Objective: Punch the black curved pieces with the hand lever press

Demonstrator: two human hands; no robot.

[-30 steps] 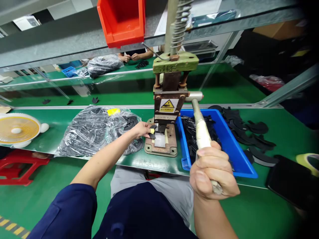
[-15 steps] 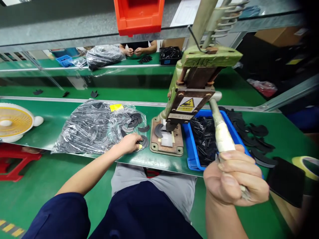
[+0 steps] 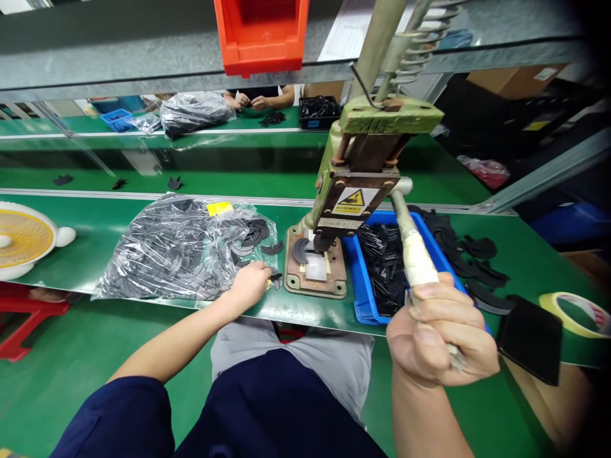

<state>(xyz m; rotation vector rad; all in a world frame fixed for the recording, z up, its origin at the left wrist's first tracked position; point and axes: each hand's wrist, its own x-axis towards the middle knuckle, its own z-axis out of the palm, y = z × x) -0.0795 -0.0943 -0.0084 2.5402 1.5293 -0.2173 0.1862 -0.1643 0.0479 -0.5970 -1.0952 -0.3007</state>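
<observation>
My right hand [image 3: 442,334] is wrapped around the tape-covered lever handle [image 3: 419,257] of a green hand press [image 3: 358,191]. Under the press head, a dark curved piece [image 3: 300,250] lies on the metal base [image 3: 317,291], next to a pale plate [image 3: 316,267]. Left of the base, just above the table edge, my left hand [image 3: 252,286] is closed with a small dark piece [image 3: 275,278] at its fingertips; the fingers partly hide it. Beside that hand, loose curved pieces [image 3: 255,232] lie at the mouth of a clear plastic bag [image 3: 162,254] full of similar ones.
Right of the press stands a blue bin [image 3: 367,312] of slim black parts. Beyond it lie more curved pieces [image 3: 482,273], a black flat object [image 3: 532,337] and a tape roll [image 3: 575,312]. A fan [image 3: 28,238] sits far left. Across the bench, another person's hands [image 3: 251,102] work.
My left hand has turned and drawn together over the loose pieces, and a dark piece now shows at its fingertips. My right hand keeps its grip on the lever; the view has shifted slightly.
</observation>
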